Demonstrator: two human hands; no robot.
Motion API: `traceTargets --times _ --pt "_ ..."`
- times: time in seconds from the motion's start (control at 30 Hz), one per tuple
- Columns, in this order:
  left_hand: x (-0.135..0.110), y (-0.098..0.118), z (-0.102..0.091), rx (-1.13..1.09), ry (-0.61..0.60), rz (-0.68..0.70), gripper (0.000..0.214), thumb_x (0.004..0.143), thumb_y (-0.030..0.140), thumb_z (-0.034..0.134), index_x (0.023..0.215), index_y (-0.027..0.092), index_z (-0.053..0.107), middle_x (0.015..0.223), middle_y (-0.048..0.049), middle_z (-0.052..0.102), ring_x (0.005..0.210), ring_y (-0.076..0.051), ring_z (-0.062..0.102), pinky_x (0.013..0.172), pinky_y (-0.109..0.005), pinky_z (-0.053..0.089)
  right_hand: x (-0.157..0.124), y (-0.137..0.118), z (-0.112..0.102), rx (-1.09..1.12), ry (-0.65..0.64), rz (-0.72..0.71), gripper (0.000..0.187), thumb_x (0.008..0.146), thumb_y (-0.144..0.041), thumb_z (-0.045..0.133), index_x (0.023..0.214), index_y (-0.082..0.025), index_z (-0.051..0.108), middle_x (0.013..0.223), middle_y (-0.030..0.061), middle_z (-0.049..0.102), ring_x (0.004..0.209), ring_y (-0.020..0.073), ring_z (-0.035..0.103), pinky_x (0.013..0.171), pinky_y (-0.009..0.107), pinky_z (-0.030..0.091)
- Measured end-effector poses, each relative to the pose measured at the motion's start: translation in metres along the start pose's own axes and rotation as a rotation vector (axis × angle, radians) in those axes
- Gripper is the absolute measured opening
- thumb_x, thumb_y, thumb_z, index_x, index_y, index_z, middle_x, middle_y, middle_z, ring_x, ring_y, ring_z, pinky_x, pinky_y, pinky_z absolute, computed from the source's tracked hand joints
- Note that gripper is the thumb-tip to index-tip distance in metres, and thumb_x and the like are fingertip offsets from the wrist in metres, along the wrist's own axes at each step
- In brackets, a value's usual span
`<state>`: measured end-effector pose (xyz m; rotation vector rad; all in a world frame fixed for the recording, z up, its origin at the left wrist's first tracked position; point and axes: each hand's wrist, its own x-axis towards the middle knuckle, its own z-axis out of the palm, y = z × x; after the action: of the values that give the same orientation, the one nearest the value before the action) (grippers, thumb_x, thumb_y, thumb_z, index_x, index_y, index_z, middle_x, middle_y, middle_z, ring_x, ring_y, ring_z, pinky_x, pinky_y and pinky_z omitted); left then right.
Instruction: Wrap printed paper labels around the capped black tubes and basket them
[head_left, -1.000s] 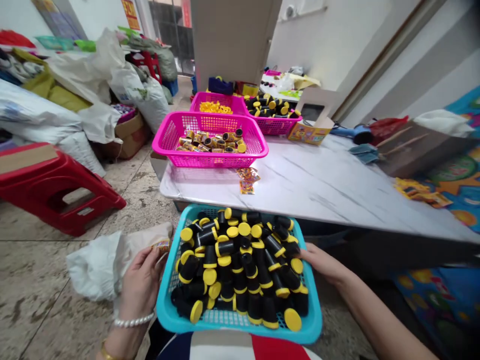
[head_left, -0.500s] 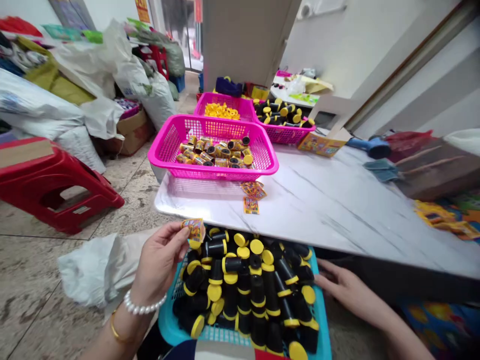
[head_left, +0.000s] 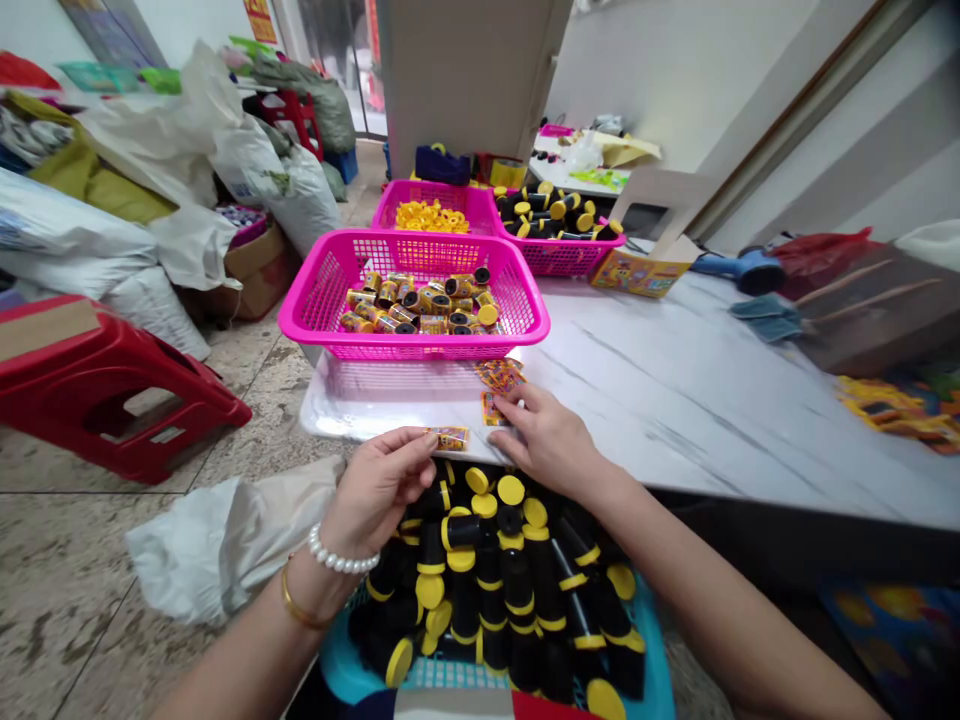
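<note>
Between the thumb and fingers of my left hand (head_left: 386,475) is a small printed label sleeve (head_left: 451,438), orange and purple, above the near edge of the table. My right hand (head_left: 546,435) reaches over that same edge, thumb and fingers apart, fingertips at another printed label (head_left: 491,408) lying on the tabletop. A small pile of labels (head_left: 501,374) sits just beyond it. Below both hands, a blue basket (head_left: 652,640) holds many black cylinders (head_left: 517,575) with yellow caps, lying in various directions.
On the white marbled table (head_left: 637,400) stands a pink basket (head_left: 412,350) of labelled cylinders. Behind are a pink basket of yellow parts (head_left: 431,217) and one of black cylinders (head_left: 555,215). A red stool (head_left: 150,390) and white sacks (head_left: 112,250) are at left.
My right hand has left the blue basket's right rim and come up to the label on the table. My left hand, with the label sleeve, has moved rightward.
</note>
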<state>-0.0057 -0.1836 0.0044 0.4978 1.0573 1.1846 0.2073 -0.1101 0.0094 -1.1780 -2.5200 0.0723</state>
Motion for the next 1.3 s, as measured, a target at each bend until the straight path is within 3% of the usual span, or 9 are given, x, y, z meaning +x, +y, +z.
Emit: traceTargets --times 0.23,0.4,0.57,0.7,0.87,1.03,1.17,1.23,1.3 --pt "-0.003 -0.006 -0.002 -0.024 0.084 0.047 0.027 0.067 0.030 0.081 0.080 0.012 0.066 0.056 0.0022 0.056 0.043 -0.003 0.044 0.037 -0.012 0.018 -0.022 -0.006 0.007 0.108 0.168 -0.025 0.039 0.090 -0.028 0.056 0.127 -0.018 0.058 0.114 0.0119 0.060 0.104 0.0241 0.058 0.091 0.038 0.052" --pt "-0.001 -0.010 0.002 0.021 0.085 0.094 0.027 0.070 0.032 0.079 0.082 0.011 0.069 0.049 0.0024 0.053 0.043 -0.002 0.040 0.039 -0.012 0.020 -0.023 0.007 0.012 0.108 0.209 -0.008 0.031 0.090 -0.025 0.056 0.120 -0.018 0.063 0.110 0.0121 0.062 0.104 0.0248 0.058 0.091 0.041 0.051" --pt "0.001 -0.005 -0.002 0.005 0.110 0.070 0.026 0.070 0.033 0.079 0.082 0.014 0.066 0.050 0.0035 0.054 0.039 -0.002 0.039 0.035 -0.012 0.016 -0.016 0.020 -0.012 0.135 0.304 0.025 0.024 0.090 -0.024 0.056 0.109 -0.017 0.068 0.104 0.0107 0.067 0.096 0.0225 0.063 0.088 0.038 0.053" --pt "-0.001 -0.005 -0.005 -0.006 0.114 0.084 0.025 0.068 0.030 0.080 0.083 0.015 0.067 0.053 0.0034 0.056 0.039 -0.002 0.043 0.036 -0.012 0.019 -0.024 0.004 -0.039 0.249 0.186 -0.044 0.019 0.091 -0.022 0.055 0.103 -0.019 0.070 0.095 0.0058 0.071 0.083 0.0162 0.067 0.078 0.029 0.055" --pt "0.005 -0.007 0.002 0.034 0.112 0.058 0.032 0.067 0.031 0.081 0.091 0.013 0.069 0.054 0.0019 0.057 0.039 -0.002 0.043 0.035 -0.011 0.020 -0.012 -0.010 -0.024 0.099 0.152 -0.088 0.023 0.090 -0.026 0.056 0.106 -0.018 0.070 0.101 0.0098 0.070 0.092 0.0210 0.066 0.079 0.033 0.055" --pt "0.008 -0.004 0.000 0.063 0.134 0.082 0.030 0.067 0.033 0.080 0.085 0.012 0.068 0.049 0.0020 0.055 0.039 -0.003 0.041 0.036 -0.012 0.018 -0.001 -0.011 -0.025 0.254 0.259 -0.063 0.021 0.092 -0.025 0.054 0.104 -0.019 0.070 0.101 0.0079 0.070 0.093 0.0181 0.066 0.084 0.031 0.053" --pt "0.002 -0.002 -0.013 0.046 0.187 0.075 0.028 0.065 0.029 0.082 0.081 0.013 0.067 0.052 0.0014 0.058 0.041 -0.004 0.044 0.036 -0.013 0.021 -0.030 -0.010 -0.029 0.335 -0.005 -0.017 0.019 0.093 -0.025 0.053 0.102 -0.022 0.070 0.091 0.0040 0.070 0.078 0.0138 0.066 0.072 0.025 0.053" --pt "-0.001 -0.004 -0.016 0.043 0.193 0.052 0.027 0.064 0.029 0.082 0.080 0.013 0.067 0.052 0.0011 0.059 0.041 -0.004 0.046 0.036 -0.013 0.021 -0.048 -0.013 -0.021 0.242 -0.158 -0.029 0.022 0.092 -0.028 0.054 0.109 -0.023 0.067 0.095 0.0043 0.069 0.078 0.0143 0.066 0.068 0.024 0.051" --pt "-0.003 -0.008 -0.014 0.060 0.159 0.017 0.026 0.065 0.030 0.081 0.079 0.014 0.067 0.050 0.0012 0.058 0.040 -0.005 0.045 0.036 -0.013 0.022 -0.062 -0.022 -0.010 0.064 -0.188 -0.032 0.026 0.091 -0.031 0.055 0.114 -0.022 0.064 0.102 0.0069 0.067 0.083 0.0175 0.065 0.068 0.027 0.050"
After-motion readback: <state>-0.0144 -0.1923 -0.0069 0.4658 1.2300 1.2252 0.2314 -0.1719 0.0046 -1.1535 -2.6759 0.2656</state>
